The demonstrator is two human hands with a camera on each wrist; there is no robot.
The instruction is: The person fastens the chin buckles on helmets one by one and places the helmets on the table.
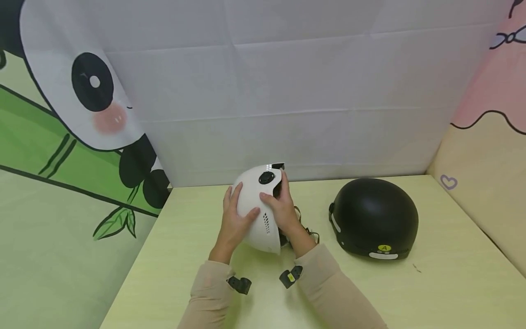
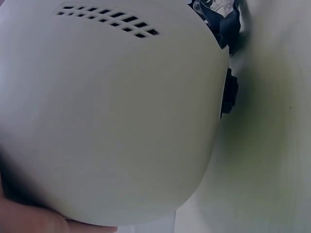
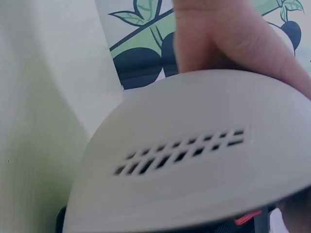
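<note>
A white helmet is tilted on its side between both hands, its opening facing right. My left hand holds the shell from the left, fingers spread along it and thumb across the front. On the opening side, my right hand grips the rim, with its thumb on the outer shell. A black round fitting and a patch of slotted vents show on the shell. Dark straps hang by the opening. The shell fills much of the left wrist view. In the right wrist view, the left hand lies over its top.
To the right, a black helmet rests dome-up on the pale table, with a yellow sticker on it. A white sheet hangs behind the table. Cartoon-printed walls stand on both sides.
</note>
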